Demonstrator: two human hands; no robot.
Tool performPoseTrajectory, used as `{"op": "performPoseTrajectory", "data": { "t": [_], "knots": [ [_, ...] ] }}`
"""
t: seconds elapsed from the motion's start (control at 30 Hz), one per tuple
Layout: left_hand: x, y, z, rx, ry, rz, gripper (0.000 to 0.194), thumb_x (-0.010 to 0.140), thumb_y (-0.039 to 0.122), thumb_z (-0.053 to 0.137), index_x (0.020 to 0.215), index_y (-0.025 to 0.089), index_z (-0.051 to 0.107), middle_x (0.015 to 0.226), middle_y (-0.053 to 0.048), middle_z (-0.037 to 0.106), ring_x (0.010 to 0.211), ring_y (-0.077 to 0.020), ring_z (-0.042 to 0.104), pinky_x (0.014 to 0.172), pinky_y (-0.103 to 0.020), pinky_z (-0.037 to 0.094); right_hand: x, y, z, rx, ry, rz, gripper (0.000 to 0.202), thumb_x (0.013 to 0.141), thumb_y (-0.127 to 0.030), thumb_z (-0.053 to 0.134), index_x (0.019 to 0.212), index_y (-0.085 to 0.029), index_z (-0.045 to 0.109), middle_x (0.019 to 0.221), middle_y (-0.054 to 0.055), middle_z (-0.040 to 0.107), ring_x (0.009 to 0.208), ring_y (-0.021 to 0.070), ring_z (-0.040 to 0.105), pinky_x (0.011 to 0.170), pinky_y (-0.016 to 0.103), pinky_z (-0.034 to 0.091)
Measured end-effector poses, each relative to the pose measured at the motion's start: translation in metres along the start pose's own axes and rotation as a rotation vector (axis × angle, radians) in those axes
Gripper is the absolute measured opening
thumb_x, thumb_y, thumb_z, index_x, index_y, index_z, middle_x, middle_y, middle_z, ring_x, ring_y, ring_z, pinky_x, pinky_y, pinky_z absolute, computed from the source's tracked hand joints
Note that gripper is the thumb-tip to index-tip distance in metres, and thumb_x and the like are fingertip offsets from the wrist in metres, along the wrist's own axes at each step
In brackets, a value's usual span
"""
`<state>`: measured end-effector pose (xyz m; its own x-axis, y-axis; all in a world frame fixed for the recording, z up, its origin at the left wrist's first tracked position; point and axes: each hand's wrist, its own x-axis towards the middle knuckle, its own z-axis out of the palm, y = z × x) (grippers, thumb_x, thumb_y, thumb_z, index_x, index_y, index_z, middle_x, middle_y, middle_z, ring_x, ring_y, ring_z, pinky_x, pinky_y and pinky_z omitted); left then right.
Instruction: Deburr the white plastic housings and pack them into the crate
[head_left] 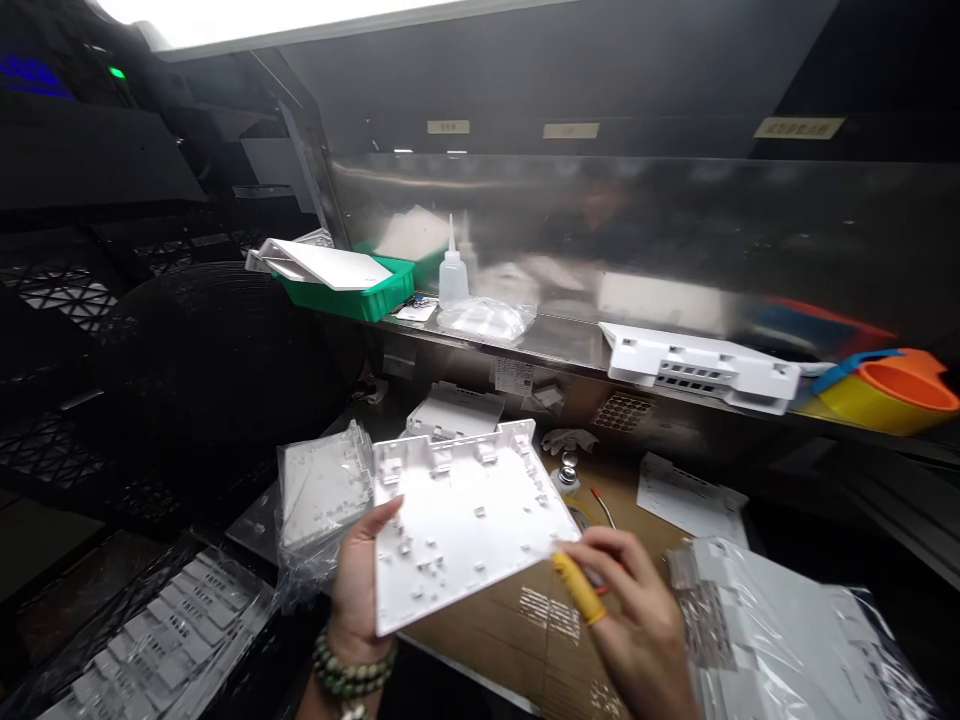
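Brown cardboard (487, 645) lies on the tabletop (251, 522), below a metal shelf (559, 343) bearing a green bin (345, 302) and a bottle (453, 282); a bright lamp (300, 18) glows overhead. Above the cardboard is a white panel (472, 530), its left edge clasped by the left hand (356, 580). The right hand (637, 600) has curled fingers at the panel's right corner; I cannot tell whether they grip anything. Pale labels (799, 128) on the back wall (652, 75) look too blurred to read.
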<state>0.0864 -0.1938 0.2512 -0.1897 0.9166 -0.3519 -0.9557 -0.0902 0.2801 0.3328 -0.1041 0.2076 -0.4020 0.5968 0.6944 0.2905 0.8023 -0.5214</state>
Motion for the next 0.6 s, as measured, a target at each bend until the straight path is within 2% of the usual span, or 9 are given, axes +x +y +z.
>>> {"op": "performPoseTrajectory", "data": {
  "t": [0.1, 0.2, 0.27, 0.43, 0.53, 0.6],
  "knots": [
    [-0.004, 0.021, -0.020, 0.004, -0.168, 0.024, 0.069, 0.084, 0.023, 0.058, 0.152, 0.020, 0.047, 0.145, -0.012, 0.063, 0.143, -0.0386, 0.047, 0.123, -0.060, 0.025, 0.000, 0.020, -0.024, -0.085, 0.136, 0.091, 0.023, 0.095, -0.019, 0.062, 0.111, -0.029, 0.075, 0.109, 0.006, 0.060, 0.098, 0.0186, 0.065, 0.077, 0.025, 0.057],
    [-0.008, 0.031, -0.033, 0.058, -0.259, 0.024, 0.068, 0.086, 0.023, 0.056, 0.154, 0.029, 0.045, 0.149, -0.004, 0.060, 0.148, -0.0353, 0.038, 0.125, -0.059, 0.021, 0.002, 0.020, -0.026, -0.081, 0.074, 0.007, 0.023, 0.095, -0.017, 0.062, 0.110, -0.028, 0.074, 0.108, 0.007, 0.060, 0.098, 0.0188, 0.065, 0.080, 0.028, 0.058],
    [-0.010, 0.032, -0.036, 0.081, -0.256, 0.059, 0.068, 0.087, 0.022, 0.055, 0.154, 0.033, 0.045, 0.149, -0.001, 0.060, 0.149, -0.0342, 0.035, 0.125, -0.060, 0.020, 0.003, 0.016, -0.021, -0.098, 0.026, -0.038, 0.021, 0.095, -0.016, 0.062, 0.109, -0.026, 0.074, 0.107, 0.008, 0.061, 0.094, 0.0187, 0.066, 0.078, 0.029, 0.059],
    [-0.014, 0.025, -0.038, 0.080, -0.162, 0.243, 0.075, 0.082, 0.010, 0.053, 0.153, 0.034, 0.046, 0.148, 0.000, 0.060, 0.148, -0.0336, 0.035, 0.124, -0.061, 0.021, -0.005, 0.016, -0.013, -0.073, 0.040, -0.050, 0.023, 0.095, -0.014, 0.063, 0.113, -0.025, 0.072, 0.106, 0.008, 0.060, 0.095, 0.0189, 0.066, 0.078, 0.030, 0.059],
    [-0.014, 0.028, -0.049, 0.082, -0.137, 0.257, 0.074, 0.083, 0.009, 0.053, 0.152, 0.034, 0.047, 0.147, 0.000, 0.060, 0.147, -0.0340, 0.034, 0.123, -0.061, 0.022, -0.011, 0.026, -0.007, -0.094, -0.033, -0.076, 0.022, 0.095, -0.015, 0.064, 0.112, -0.026, 0.073, 0.106, 0.008, 0.062, 0.094, 0.0193, 0.067, 0.079, 0.031, 0.059],
    [-0.015, 0.033, -0.062, 0.096, -0.118, 0.228, 0.074, 0.083, 0.011, 0.055, 0.153, 0.034, 0.047, 0.145, 0.001, 0.061, 0.146, -0.0351, 0.034, 0.122, -0.062, 0.024, -0.008, 0.036, -0.006, -0.132, -0.047, -0.028, 0.019, 0.095, -0.015, 0.062, 0.105, -0.025, 0.074, 0.103, 0.007, 0.063, 0.090, 0.0190, 0.067, 0.075, 0.031, 0.059]
  ]
}}
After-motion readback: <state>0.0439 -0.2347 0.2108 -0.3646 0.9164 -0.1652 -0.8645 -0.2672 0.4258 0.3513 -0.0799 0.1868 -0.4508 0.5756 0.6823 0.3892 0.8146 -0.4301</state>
